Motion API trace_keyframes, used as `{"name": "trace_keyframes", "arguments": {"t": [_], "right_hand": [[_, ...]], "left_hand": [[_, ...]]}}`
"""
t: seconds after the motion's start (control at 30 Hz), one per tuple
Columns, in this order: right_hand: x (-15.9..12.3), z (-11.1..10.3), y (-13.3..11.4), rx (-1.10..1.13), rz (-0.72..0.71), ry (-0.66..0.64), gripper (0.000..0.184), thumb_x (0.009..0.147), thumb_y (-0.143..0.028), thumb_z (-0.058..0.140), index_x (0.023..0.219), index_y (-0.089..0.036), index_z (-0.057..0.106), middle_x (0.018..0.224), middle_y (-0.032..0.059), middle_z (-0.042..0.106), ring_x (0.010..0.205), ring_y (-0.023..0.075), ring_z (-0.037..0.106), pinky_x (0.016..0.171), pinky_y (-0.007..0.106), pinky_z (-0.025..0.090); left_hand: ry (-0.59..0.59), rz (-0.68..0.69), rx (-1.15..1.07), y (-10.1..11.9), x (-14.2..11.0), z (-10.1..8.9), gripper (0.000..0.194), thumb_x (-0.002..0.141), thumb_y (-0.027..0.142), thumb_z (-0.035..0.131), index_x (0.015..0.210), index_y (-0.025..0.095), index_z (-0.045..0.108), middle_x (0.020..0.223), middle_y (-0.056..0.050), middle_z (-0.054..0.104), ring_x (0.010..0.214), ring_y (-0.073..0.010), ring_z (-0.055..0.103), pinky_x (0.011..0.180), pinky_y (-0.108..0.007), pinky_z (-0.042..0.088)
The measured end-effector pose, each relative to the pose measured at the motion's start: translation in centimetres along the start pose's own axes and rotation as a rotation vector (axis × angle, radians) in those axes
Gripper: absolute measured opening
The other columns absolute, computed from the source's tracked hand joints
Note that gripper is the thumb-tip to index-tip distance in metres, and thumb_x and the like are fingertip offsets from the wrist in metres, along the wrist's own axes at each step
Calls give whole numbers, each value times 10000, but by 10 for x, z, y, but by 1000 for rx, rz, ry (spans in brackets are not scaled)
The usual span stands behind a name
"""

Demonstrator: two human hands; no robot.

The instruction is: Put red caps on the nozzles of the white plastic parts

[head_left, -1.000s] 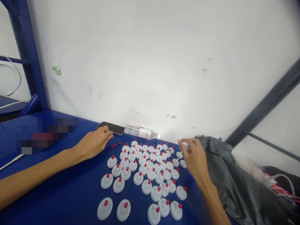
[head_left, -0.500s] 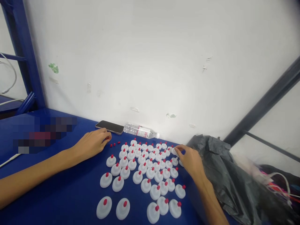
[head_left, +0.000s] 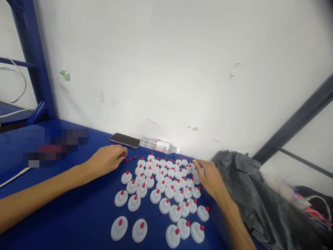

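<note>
Many white round lids point(head_left: 139, 230), most with a small red tip, stand in loose rows on the blue tabletop point(head_left: 78, 211). At the back left of them is my left hand point(head_left: 110, 158), its fingers curled and thumb and forefinger close together. Whatever those fingertips may hold is hidden. Several small loose red caps point(head_left: 130, 159) lie just beside its fingertips. My right hand point(head_left: 209, 177) is at the back right edge of the lids, thumb and forefinger brought together at a white lid point(head_left: 191, 166). The hand partly covers other white lids point(head_left: 196, 180).
A phone point(head_left: 125, 140) and a clear bottle point(head_left: 159, 145) lie along the white wall point(head_left: 156, 69). A dark plastic bag point(head_left: 239, 184) is heaped on the right. Blue posts point(head_left: 43, 66) rise at the left, and a white cable point(head_left: 14, 178) lies on the table.
The whole view has shifted slightly, moving things rightward. My right thumb and forefinger have shifted a little at the back right lids. My left hand stays by the loose red caps.
</note>
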State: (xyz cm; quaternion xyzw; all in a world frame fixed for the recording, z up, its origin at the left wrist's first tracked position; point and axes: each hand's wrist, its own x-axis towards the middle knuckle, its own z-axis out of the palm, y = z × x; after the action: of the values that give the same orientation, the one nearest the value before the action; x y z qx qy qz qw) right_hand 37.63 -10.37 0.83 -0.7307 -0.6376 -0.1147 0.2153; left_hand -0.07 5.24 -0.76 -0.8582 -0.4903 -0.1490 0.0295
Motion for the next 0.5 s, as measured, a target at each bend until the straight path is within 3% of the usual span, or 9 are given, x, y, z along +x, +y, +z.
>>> {"name": "trace_keyframes", "arguments": {"t": [0.27, 0.5], "right_hand": [[-3, 18, 7, 71, -67, -68, 468, 993, -414, 266, 1186, -240, 655, 1212, 59, 680, 1223, 258, 550, 1052, 471, 394], [3, -7, 0, 127, -58, 101, 437, 976, -445, 326, 1172, -197, 627, 1190, 102, 674, 1147, 267, 596, 1017, 474, 431]], "left_hand": [[1, 49, -16, -4, 0, 8, 100, 766, 294, 613, 835, 363, 633, 857, 83, 753, 814, -197, 698, 608, -269, 422], [-9, 37, -59, -3, -1, 5, 91, 797, 300, 581, 832, 347, 651, 860, 52, 767, 823, -219, 699, 637, -290, 443]]}}
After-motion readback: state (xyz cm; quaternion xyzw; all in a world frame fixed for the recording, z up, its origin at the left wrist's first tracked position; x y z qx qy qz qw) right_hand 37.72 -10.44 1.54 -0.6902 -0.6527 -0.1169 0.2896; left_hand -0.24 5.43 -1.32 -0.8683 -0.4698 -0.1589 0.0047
